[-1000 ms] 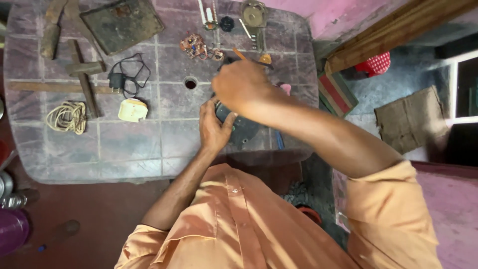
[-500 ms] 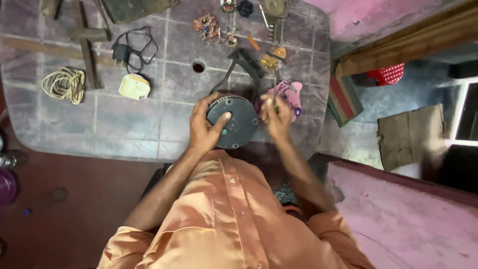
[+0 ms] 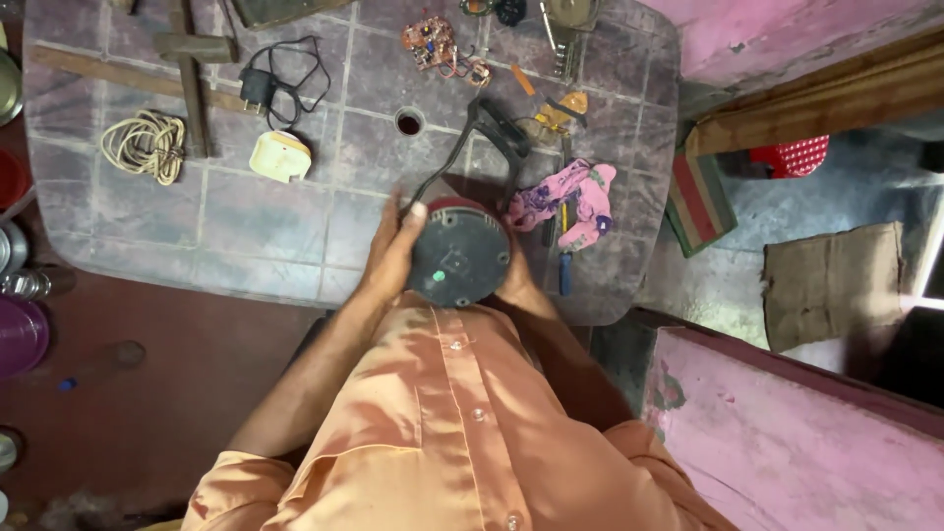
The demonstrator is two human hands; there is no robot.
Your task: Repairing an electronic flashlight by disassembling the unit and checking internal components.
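A round dark appliance base [image 3: 458,256] with a red rim and a small green spot stands at the near edge of the grey tiled table [image 3: 226,221]. My left hand [image 3: 391,251] clasps its left side, fingers reaching up the rim. My right hand [image 3: 516,280] holds its right side and is mostly hidden behind the base. A black cord [image 3: 462,138] runs from the base up across the table. A pink cloth [image 3: 570,202] lies just right of the base, with a blue-handled screwdriver [image 3: 564,270] beside it.
On the table lie a coiled pale rope [image 3: 146,146], a black charger with cable [image 3: 270,84], a cream plug block [image 3: 280,155], a circuit board [image 3: 438,44], wooden strips [image 3: 192,69] and small tools. A hole [image 3: 409,123] pierces the tabletop. Steel and purple vessels [image 3: 20,324] stand left; pink wall right.
My right hand came back from reaching over the table's far side and took hold of the round base. Both hands now clasp it, closer to my body.
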